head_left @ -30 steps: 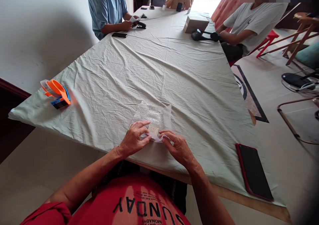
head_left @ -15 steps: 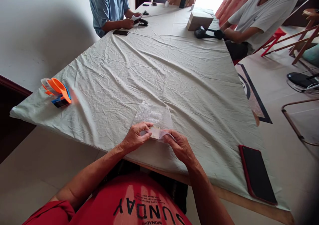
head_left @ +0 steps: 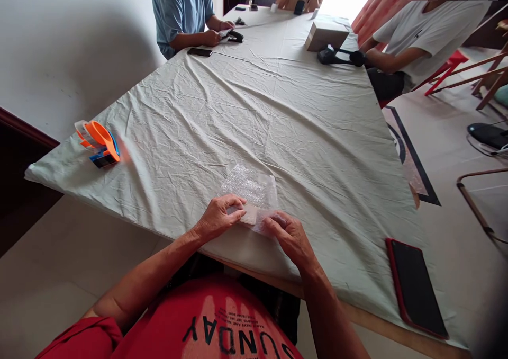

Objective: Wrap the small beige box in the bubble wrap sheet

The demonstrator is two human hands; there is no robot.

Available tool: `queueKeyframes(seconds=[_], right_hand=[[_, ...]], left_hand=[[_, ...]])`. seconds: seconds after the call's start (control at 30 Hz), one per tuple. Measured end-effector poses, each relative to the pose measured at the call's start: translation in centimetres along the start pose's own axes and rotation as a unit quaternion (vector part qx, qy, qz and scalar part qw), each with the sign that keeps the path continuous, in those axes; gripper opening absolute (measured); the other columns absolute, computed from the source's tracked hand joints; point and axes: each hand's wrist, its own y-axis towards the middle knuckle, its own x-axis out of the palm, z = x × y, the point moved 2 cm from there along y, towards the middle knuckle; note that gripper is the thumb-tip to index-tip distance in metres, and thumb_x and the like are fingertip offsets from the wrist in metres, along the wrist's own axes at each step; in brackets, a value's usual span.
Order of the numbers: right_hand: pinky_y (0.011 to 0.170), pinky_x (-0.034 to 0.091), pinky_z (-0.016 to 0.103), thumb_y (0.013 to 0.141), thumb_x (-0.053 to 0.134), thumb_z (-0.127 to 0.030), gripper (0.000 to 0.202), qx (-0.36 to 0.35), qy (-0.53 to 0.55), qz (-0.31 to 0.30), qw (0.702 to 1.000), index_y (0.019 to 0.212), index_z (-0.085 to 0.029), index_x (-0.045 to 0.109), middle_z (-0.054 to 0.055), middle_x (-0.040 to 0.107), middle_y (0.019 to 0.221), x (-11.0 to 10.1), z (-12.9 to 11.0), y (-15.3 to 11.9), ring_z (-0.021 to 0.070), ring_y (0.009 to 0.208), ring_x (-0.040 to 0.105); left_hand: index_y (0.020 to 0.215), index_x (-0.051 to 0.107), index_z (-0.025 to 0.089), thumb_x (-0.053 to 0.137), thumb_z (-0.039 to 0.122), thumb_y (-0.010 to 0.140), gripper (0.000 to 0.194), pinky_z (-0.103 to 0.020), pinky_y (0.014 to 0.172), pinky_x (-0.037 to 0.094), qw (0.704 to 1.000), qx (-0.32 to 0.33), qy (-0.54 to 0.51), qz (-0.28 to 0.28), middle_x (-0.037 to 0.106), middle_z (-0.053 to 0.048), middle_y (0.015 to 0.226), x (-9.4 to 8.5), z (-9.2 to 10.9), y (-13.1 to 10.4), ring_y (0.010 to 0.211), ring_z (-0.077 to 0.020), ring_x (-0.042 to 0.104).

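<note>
A sheet of clear bubble wrap (head_left: 251,186) lies on the cloth near the table's front edge. On its near part is a small, flat, pale beige piece (head_left: 249,215), whose kind I cannot make out. My left hand (head_left: 220,215) pinches the left side, its thumb and fingers closed on the wrap at the beige piece's edge. My right hand (head_left: 289,235) has its fingers closed on the right flap of the wrap, beside the beige piece. The fingers cover parts of both.
An orange and blue tape dispenser (head_left: 102,144) stands at the left; a red-cased phone (head_left: 416,287) lies at the front right. Farther back are a cardboard box (head_left: 326,36), a black device (head_left: 339,56) and another phone (head_left: 199,52). Other people sit around the table's far half.
My right hand has drawn the right flap slightly outward and down, uncovering more of the beige piece. My left hand keeps its pinch. The whole view has shifted a little.
</note>
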Motion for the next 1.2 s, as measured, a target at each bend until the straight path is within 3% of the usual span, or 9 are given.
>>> queueKeyframes(seconds=[0.2, 0.33, 0.43, 0.5, 0.6, 0.8, 0.97, 1.1, 1.2], right_hand=[[0.054, 0.04, 0.026, 0.086, 0.057, -0.045, 0.033, 0.003, -0.064, 0.075, 0.995, 0.064, -0.02, 0.058, 0.0, 0.058, 0.06, -0.1, 0.6, 0.0, 0.0151, 0.057, 0.053], [0.06, 0.045, 0.028, 0.088, 0.057, -0.043, 0.025, -0.047, -0.17, 0.146, 0.973, 0.084, -0.02, 0.063, 0.003, 0.068, 0.076, 0.4, 0.5, -0.4, 0.0164, 0.061, 0.059], [0.077, 0.049, 0.035, 0.093, 0.056, -0.033, 0.024, -0.175, -0.276, 0.237, 0.915, 0.111, -0.019, 0.062, 0.011, 0.07, 0.108, 1.2, -0.8, -1.6, 0.0221, 0.087, 0.066], [0.089, 0.045, 0.039, 0.093, 0.058, -0.023, 0.018, -0.261, -0.35, 0.269, 0.859, 0.111, -0.021, 0.064, 0.011, 0.069, 0.114, 1.9, -2.0, -2.5, 0.0249, 0.103, 0.063], [0.096, 0.037, 0.04, 0.092, 0.06, -0.015, 0.014, -0.332, -0.403, 0.235, 0.82, 0.102, -0.022, 0.067, 0.007, 0.072, 0.11, 3.1, -3.4, -3.2, 0.0243, 0.108, 0.06], [0.093, 0.035, 0.038, 0.097, 0.051, -0.013, 0.021, -0.336, -0.442, 0.126, 0.822, 0.112, -0.015, 0.067, 0.01, 0.071, 0.115, 3.9, -3.2, -2.0, 0.0231, 0.103, 0.06], [0.091, 0.035, 0.039, 0.096, 0.053, -0.012, 0.03, -0.302, -0.486, 0.054, 0.819, 0.124, -0.016, 0.062, 0.01, 0.068, 0.115, 3.8, -3.7, -1.5, 0.0234, 0.099, 0.058], [0.085, 0.035, 0.04, 0.096, 0.053, -0.015, 0.034, -0.269, -0.535, -0.008, 0.801, 0.13, -0.02, 0.058, 0.011, 0.066, 0.112, 3.7, -5.0, -1.0, 0.0231, 0.09, 0.058], [0.082, 0.034, 0.04, 0.098, 0.051, -0.019, 0.032, -0.249, -0.557, -0.04, 0.792, 0.129, -0.021, 0.057, 0.009, 0.065, 0.104, 3.7, -5.8, -0.5, 0.0234, 0.087, 0.058]], left_hand=[[0.071, 0.065, 0.017, 0.067, 0.015, 0.079, 0.009, -0.027, 0.082, 0.052, 1.0, -0.019, 0.009, -0.008, 0.076, -0.004, 0.093, 0.1, 0.2, 0.7, 0.09, -0.0181, 0.071], [0.07, 0.065, 0.017, 0.066, 0.014, 0.079, 0.01, -0.025, 0.08, 0.05, 0.999, -0.028, 0.015, -0.017, 0.075, -0.003, 0.092, 0.1, 0.3, 0.9, 0.089, -0.0166, 0.069], [0.071, 0.066, 0.017, 0.067, 0.015, 0.079, 0.008, -0.025, 0.079, 0.049, 0.999, -0.026, 0.026, -0.032, 0.074, -0.003, 0.089, 0.0, 0.4, 1.2, 0.087, -0.0161, 0.068], [0.073, 0.067, 0.017, 0.067, 0.016, 0.079, 0.006, -0.025, 0.078, 0.049, 0.998, -0.017, 0.039, -0.045, 0.073, -0.002, 0.087, 0.0, 0.4, 1.4, 0.084, -0.0159, 0.067], [0.073, 0.068, 0.017, 0.067, 0.017, 0.079, 0.006, -0.025, 0.077, 0.048, 0.997, -0.006, 0.061, -0.056, 0.072, -0.002, 0.084, -0.1, 0.4, 1.7, 0.081, -0.0157, 0.066], [0.073, 0.067, 0.017, 0.067, 0.019, 0.08, 0.007, -0.025, 0.076, 0.048, 0.994, -0.006, 0.086, -0.069, 0.07, -0.001, 0.08, -0.3, 0.6, 1.9, 0.079, -0.0151, 0.064], [0.08, 0.067, 0.019, 0.069, 0.028, 0.079, 0.01, -0.026, 0.075, 0.048, 0.992, -0.029, 0.124, -0.025, 0.07, -0.001, 0.086, -3.2, 0.0, 0.8, 0.083, -0.0169, 0.063], [0.078, 0.065, 0.019, 0.061, 0.03, 0.081, 0.012, -0.026, 0.068, 0.047, 0.985, -0.09, 0.146, 0.02, 0.069, -0.002, 0.081, -5.9, -1.3, -0.8, 0.077, -0.0164, 0.063], [0.092, 0.066, 0.018, 0.063, 0.038, 0.078, 0.025, -0.027, 0.068, 0.048, 0.975, -0.152, 0.149, 0.058, 0.069, -0.003, 0.086, -6.9, -1.9, -1.8, 0.076, -0.0173, 0.064]])
